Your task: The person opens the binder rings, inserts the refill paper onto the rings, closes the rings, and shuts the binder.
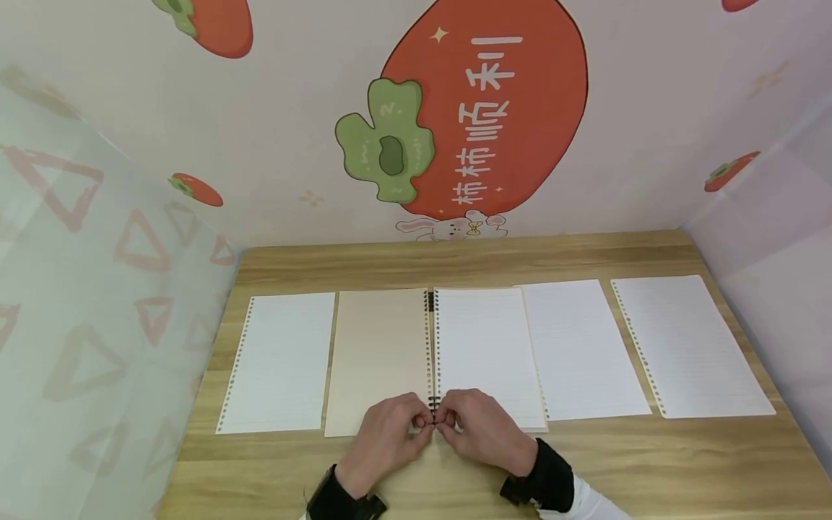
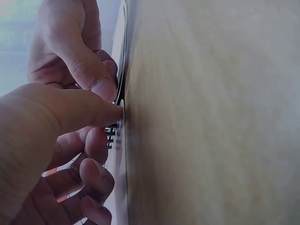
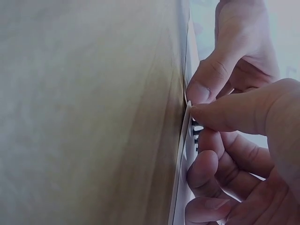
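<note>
A loose-leaf notebook lies spread on the table, with a beige sheet (image 1: 380, 347) on the left and a white lined sheet (image 1: 484, 339) on the right. Black binder rings (image 1: 434, 399) run along the middle between their punched edges. At the near end of that spine, my left hand (image 1: 393, 426) pinches the binder rings with thumb and forefinger. Opposite it, my right hand (image 1: 481, 426) pinches the same end, fingertips nearly touching the left ones. Both wrist views show the thumbs close together beside the dark rings (image 2: 110, 136); the fingertips hide exactly what part they grip.
A punched white sheet (image 1: 279, 361) lies left of the notebook. To the right lie another white sheet (image 1: 585, 347), partly under the notebook's right side, and a separate punched sheet (image 1: 695, 347). The wooden table (image 1: 455, 260) meets printed walls at the back and sides.
</note>
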A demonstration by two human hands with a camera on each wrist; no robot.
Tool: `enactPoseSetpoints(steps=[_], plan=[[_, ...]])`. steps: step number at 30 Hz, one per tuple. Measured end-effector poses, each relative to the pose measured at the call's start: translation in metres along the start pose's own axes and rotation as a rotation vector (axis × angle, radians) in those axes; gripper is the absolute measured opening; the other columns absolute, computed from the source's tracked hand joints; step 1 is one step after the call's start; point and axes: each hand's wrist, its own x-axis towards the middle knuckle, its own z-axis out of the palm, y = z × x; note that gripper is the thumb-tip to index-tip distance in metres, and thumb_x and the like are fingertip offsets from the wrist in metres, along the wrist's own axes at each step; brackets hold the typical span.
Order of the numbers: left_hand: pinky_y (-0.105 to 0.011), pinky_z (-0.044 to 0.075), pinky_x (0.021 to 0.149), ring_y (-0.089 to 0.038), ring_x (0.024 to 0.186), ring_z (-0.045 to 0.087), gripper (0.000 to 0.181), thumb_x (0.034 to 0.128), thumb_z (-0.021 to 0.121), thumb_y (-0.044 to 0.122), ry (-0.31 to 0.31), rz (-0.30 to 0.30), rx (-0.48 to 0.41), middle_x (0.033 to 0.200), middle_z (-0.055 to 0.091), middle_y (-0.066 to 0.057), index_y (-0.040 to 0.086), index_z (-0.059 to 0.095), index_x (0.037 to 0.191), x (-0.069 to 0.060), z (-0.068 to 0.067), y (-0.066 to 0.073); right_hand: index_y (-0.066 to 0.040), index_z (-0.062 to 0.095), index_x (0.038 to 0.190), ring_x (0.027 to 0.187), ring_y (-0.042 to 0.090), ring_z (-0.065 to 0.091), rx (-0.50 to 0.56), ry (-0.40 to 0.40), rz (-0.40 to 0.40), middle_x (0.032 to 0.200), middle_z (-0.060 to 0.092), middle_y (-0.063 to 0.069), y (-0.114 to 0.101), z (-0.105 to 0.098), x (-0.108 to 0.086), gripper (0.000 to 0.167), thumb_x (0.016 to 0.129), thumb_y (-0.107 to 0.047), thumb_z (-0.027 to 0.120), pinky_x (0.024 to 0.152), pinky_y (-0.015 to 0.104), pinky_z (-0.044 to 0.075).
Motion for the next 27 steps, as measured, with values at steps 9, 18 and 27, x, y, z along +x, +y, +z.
enactPoseSetpoints(steps=[9, 18, 27], plan=[[-0.010, 0.040, 0.059, 0.008, 0.067, 0.047, 0.017, 0.0792, 0.083, 0.010, 0.018, -0.016, 0.012, 0.076, 0.061, 0.019, 0.025, 0.074, 0.079, 0.0011, 0.0012, 0.0003, -0.017, 0.076, 0.090, 0.065, -0.004, 0.052, 0.034, 0.009, 0.004, 0.077, 0.062, -0.016, 0.0008, 0.0005, -0.0002, 0.016, 0.089, -0.002, 0.081, 0.060, 0.015, 0.044], [-0.010, 0.040, 0.059, 0.007, 0.066, 0.050, 0.019, 0.0769, 0.084, 0.008, 0.049, 0.006, -0.001, 0.076, 0.062, 0.018, 0.024, 0.075, 0.078, 0.0010, 0.0019, -0.0007, -0.017, 0.076, 0.089, 0.064, -0.006, 0.051, 0.058, 0.007, 0.019, 0.076, 0.063, -0.015, -0.0003, 0.0005, 0.0002, 0.017, 0.089, 0.000, 0.079, 0.059, 0.016, 0.045], [-0.009, 0.042, 0.061, 0.006, 0.068, 0.055, 0.019, 0.0781, 0.084, 0.009, 0.045, -0.014, -0.013, 0.078, 0.064, 0.021, 0.027, 0.076, 0.079, 0.0004, 0.0021, -0.0005, -0.018, 0.074, 0.086, 0.060, -0.007, 0.049, 0.047, 0.021, 0.034, 0.071, 0.060, -0.016, 0.0005, 0.0014, -0.0008, 0.018, 0.087, -0.001, 0.080, 0.057, 0.015, 0.043]])
